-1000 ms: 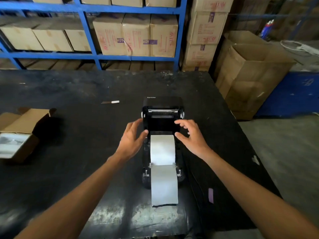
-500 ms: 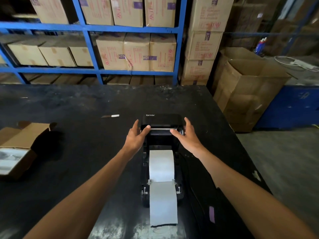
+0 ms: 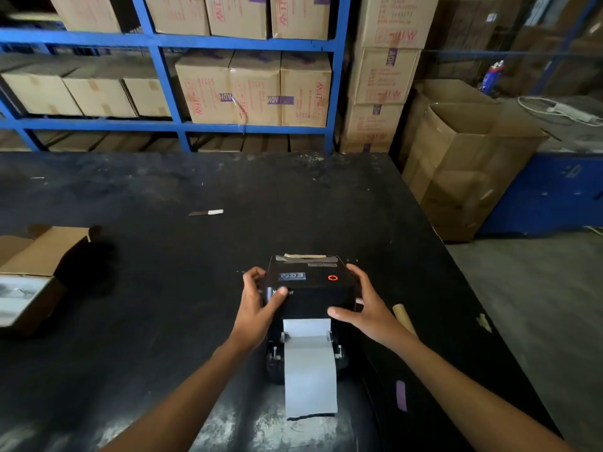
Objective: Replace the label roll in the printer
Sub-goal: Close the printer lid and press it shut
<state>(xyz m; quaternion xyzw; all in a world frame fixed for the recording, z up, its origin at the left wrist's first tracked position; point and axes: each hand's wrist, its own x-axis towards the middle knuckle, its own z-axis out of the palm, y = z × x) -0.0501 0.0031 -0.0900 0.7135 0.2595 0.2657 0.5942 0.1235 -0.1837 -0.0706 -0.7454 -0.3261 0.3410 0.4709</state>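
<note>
A black label printer (image 3: 310, 288) stands on the dark table (image 3: 163, 288), its lid swung most of the way down, a red ring light on top. My left hand (image 3: 257, 301) grips the lid's left side with the thumb on its front face. My right hand (image 3: 362, 305) holds the lid's right side, fingers spread along its lower edge. A strip of white label paper (image 3: 310, 376) runs out from under the lid toward me, through the guides and onto the table. The roll itself is hidden under the lid.
A brown cardboard tube (image 3: 404, 319) lies just right of my right hand. An open small carton (image 3: 36, 272) sits at the table's left edge. A small knife (image 3: 207, 212) lies farther back. Blue shelving with boxes (image 3: 254, 89) stands behind; a large open carton (image 3: 463, 158) is on the floor to the right.
Both hands took hold of the raised lid and swung it toward me and down over the label roll. The white roll is now covered, and the lid's top faces up.
</note>
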